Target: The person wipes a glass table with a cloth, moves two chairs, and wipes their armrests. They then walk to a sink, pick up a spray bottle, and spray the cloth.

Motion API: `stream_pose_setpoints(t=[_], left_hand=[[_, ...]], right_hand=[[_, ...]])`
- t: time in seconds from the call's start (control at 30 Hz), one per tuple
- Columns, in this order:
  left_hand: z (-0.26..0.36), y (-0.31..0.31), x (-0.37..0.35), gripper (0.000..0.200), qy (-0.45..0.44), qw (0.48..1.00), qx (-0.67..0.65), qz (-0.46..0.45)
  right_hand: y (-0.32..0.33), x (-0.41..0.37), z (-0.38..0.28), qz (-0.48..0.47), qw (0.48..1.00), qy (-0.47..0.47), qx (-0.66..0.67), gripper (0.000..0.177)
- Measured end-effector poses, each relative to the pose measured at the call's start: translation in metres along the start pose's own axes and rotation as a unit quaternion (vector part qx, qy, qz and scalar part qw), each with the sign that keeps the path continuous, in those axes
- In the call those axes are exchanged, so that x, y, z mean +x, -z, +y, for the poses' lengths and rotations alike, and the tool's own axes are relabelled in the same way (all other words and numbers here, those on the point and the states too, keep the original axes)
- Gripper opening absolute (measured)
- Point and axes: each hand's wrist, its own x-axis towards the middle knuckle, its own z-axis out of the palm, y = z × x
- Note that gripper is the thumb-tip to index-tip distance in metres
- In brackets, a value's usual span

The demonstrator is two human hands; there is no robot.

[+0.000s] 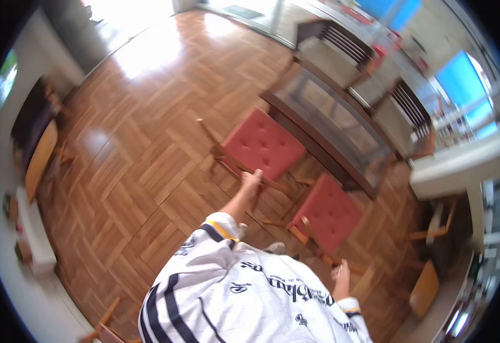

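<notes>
In the head view my left hand [252, 178] is closed round the wooden backrest of a chair with a red tufted seat [264, 143]. This chair stands beside a dark-framed table with a glass top [336, 117]. Lower right, a second chair has a similar red seat [327, 214]. Near the wooden back of that second chair is my right hand [340, 271], its fingers partly bent; blur hides whether they touch the wood.
Across the table are two dark slatted chairs with pale seats [333, 63]. A parquet floor [147, 154] spreads to the left. Wooden furniture [41, 157] and a white ledge [35, 234] line the left wall. More wooden chairs stand at the lower right.
</notes>
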Motion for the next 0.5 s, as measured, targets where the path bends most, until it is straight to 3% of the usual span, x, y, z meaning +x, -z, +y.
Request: stream_pose_setpoints(t=[0.03, 0.07, 0.1, 0.13, 0.2, 0.23, 0.27, 0.37, 0.5], left_hand=[[-0.004, 0.002, 0.010, 0.049, 0.035, 0.998, 0.046, -0.008], [-0.026, 0.000, 0.035, 0.052, -0.021, 1.000, -0.013, -0.006], [-0.016, 0.001, 0.013, 0.049, -0.054, 0.995, -0.079, -0.031], [-0.038, 0.005, 0.056, 0.050, -0.055, 0.998, -0.016, -0.042], [-0.015, 0.005, 0.039, 0.046, 0.023, 0.998, -0.020, -0.055], [-0.022, 0.003, 0.048, 0.043, 0.014, 0.999, -0.035, -0.032], [-0.021, 0.004, 0.042, 0.042, 0.003, 0.994, -0.090, -0.066], [-0.015, 0.003, 0.045, 0.026, 0.027, 0.998, -0.040, -0.043], [-0.009, 0.001, 0.045, 0.028, 0.034, 0.998, -0.056, -0.027]], right_hand=[[-0.013, -0.019, 0.000, 0.010, 1.000, 0.008, -0.007, 0.060], [-0.020, -0.024, 0.000, 0.005, 0.999, -0.022, 0.022, 0.058], [-0.028, -0.024, 0.004, -0.002, 0.998, -0.011, 0.060, 0.056], [-0.039, -0.023, 0.009, 0.028, 0.997, 0.015, 0.077, 0.061], [-0.058, -0.036, 0.017, 0.032, 0.994, 0.027, 0.096, 0.060], [-0.066, -0.044, 0.019, 0.024, 0.993, 0.023, 0.111, 0.058], [-0.072, -0.047, 0.022, 0.023, 0.990, 0.006, 0.140, 0.054], [-0.094, -0.052, 0.025, 0.021, 0.987, -0.018, 0.159, 0.043], [-0.114, -0.061, 0.029, 0.014, 0.985, -0.002, 0.174, 0.039]])
